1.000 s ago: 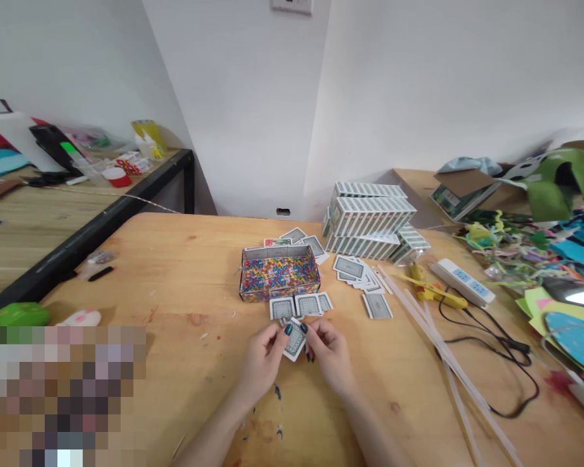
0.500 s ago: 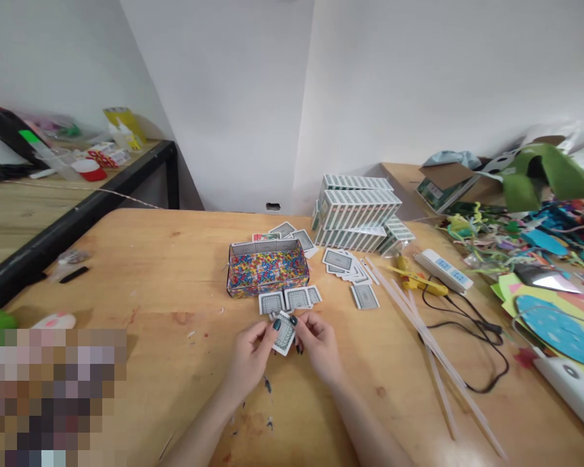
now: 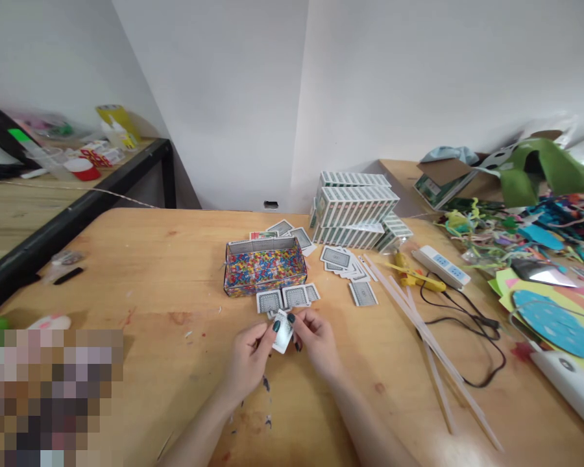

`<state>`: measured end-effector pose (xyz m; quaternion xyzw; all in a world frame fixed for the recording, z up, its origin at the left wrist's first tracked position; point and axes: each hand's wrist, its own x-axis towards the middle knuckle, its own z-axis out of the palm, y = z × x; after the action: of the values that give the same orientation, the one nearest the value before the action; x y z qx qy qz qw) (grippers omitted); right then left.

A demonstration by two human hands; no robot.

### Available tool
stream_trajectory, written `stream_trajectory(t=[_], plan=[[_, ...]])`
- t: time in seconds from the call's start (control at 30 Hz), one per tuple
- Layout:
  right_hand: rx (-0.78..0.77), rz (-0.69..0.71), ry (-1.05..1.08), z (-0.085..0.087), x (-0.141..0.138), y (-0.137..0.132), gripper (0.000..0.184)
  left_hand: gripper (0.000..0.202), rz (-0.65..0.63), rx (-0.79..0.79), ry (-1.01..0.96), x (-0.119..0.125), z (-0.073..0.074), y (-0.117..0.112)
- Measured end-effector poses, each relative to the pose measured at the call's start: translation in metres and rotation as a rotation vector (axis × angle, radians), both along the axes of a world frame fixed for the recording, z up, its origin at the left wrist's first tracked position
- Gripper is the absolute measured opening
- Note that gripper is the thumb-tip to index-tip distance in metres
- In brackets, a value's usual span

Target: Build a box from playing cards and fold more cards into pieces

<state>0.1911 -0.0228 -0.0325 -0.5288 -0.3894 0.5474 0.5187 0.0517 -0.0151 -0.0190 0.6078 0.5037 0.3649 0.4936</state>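
Observation:
Between my two hands is a playing card (image 3: 283,336), its surface catching bright glare. My left hand (image 3: 252,353) pinches its left side, thumb on top. My right hand (image 3: 315,340) grips its upper right edge between thumb and fingers. Whether more than one card is held, I cannot tell. Just beyond lie several face-down cards (image 3: 296,296), in front of an open box (image 3: 265,284) with a colourful patterned lining and cards along its back wall. More loose cards (image 3: 335,255) are spread to the right of the box.
Striped card packs (image 3: 356,205) are stacked at the back. To the right lie a yellow glue gun (image 3: 421,280), a power strip (image 3: 440,266), translucent glue sticks (image 3: 433,347) and a black cable (image 3: 489,379). Craft scraps (image 3: 540,237) crowd the far right. A black-edged table (image 3: 141,159) stands left.
The held card has tilted slightly, so its patterned back now shines with glare. Both hands keep their grip in nearly the same place. The view has shifted slightly.

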Motion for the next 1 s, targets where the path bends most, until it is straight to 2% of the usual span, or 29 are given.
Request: stream_trajectory(t=[0.2,0.33,0.4,0.47,0.57,0.7,0.8,0.87,1.0], plan=[[-0.011,0.025,0.011,0.003,0.001,-0.001,0.037,0.040,-0.064,-0.040,-0.028,-0.002,0.000,0.002],[-0.010,0.135,0.046,0.006,0.003,-0.002,0.038,0.040,-0.246,-0.115,-0.068,-0.004,0.001,0.001],[-0.002,0.165,0.060,0.005,0.003,-0.002,0.037,0.039,-0.293,-0.121,-0.062,-0.003,0.000,0.001],[0.006,0.171,0.069,0.003,0.003,-0.001,0.035,0.037,-0.230,-0.078,-0.029,-0.002,-0.001,0.001],[0.016,0.167,0.053,0.000,0.002,0.000,0.032,0.031,-0.067,-0.004,0.021,0.000,-0.002,0.002],[0.005,0.216,0.008,-0.001,-0.001,-0.001,0.032,0.024,0.089,-0.016,-0.023,-0.001,-0.002,0.005],[-0.019,0.275,-0.013,0.000,-0.003,-0.003,0.032,0.024,0.145,-0.034,-0.064,-0.002,-0.004,0.004],[-0.031,0.308,-0.017,0.001,-0.005,-0.004,0.032,0.025,0.162,-0.009,-0.025,-0.003,-0.005,0.004],[-0.051,0.342,-0.003,0.002,-0.008,-0.005,0.034,0.025,0.129,0.059,0.069,-0.001,-0.007,0.002]])
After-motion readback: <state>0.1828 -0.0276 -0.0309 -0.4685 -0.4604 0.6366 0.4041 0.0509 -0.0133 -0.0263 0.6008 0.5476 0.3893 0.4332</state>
